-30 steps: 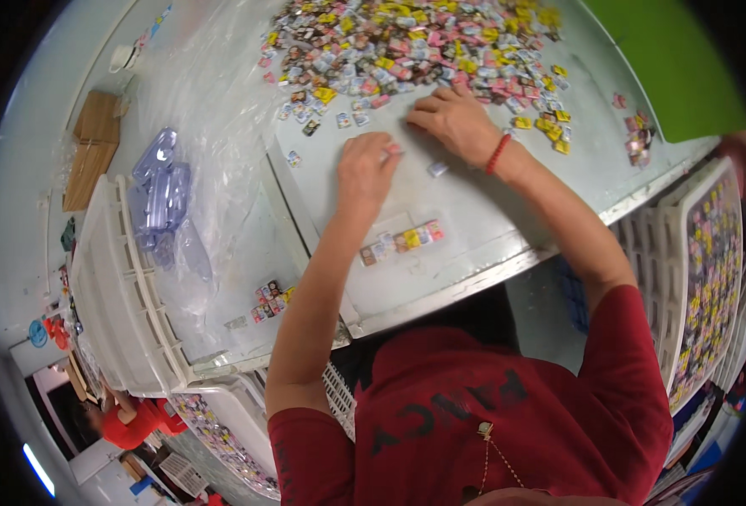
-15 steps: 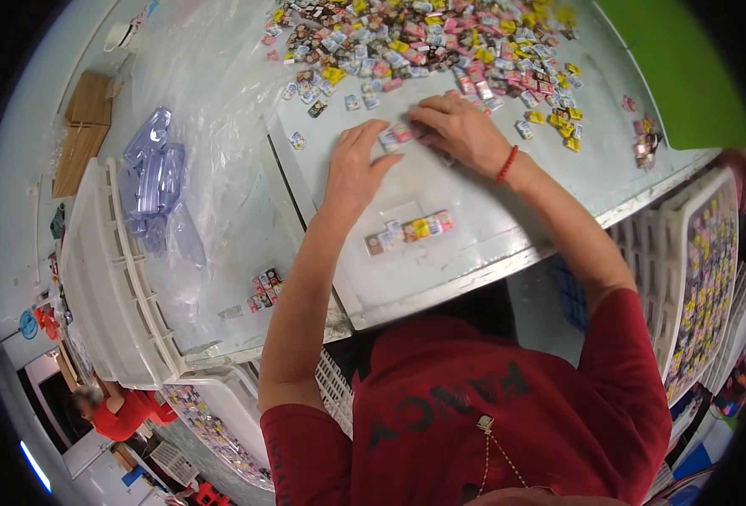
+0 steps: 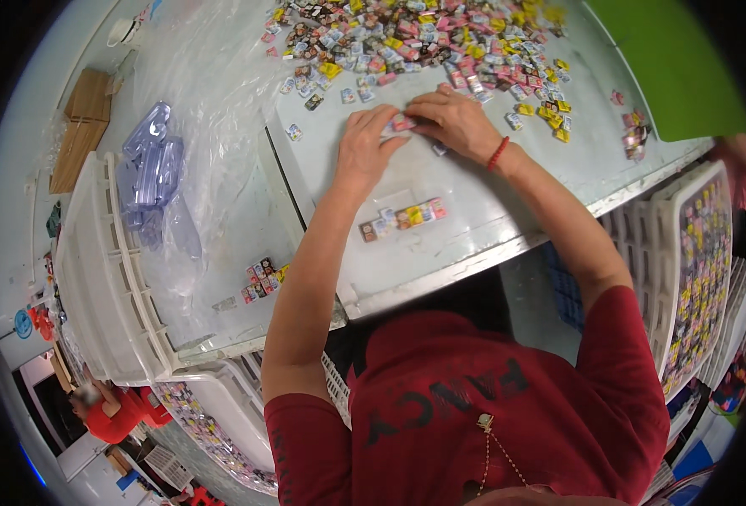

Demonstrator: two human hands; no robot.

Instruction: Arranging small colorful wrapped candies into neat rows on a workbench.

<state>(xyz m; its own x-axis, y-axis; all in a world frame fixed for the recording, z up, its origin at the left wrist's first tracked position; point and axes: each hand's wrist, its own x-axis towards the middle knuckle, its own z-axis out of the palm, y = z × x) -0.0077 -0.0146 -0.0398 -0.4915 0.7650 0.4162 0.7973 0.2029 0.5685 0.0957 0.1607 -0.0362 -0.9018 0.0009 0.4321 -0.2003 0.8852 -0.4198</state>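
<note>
In the head view, a heap of small coloured packets [image 3: 415, 38] covers the far part of the tabletop [image 3: 474, 202]. Just nearer the person than the heap, a pink packet [image 3: 402, 124] sits between the fingertips of both hands. The left hand [image 3: 363, 150] is half open, thumb and forefinger apart at the packet's left end; whether it grips cannot be told. The right hand [image 3: 457, 122] has its fingers curled and nearly closed on the right end. A pale packet [image 3: 439, 149] lies under it, on the near side of the heap. Farther toward the person from the heap lies a row of joined packets [image 3: 411, 217]; clear bluish plastic trays [image 3: 154, 169] lie left of the heap.
</note>
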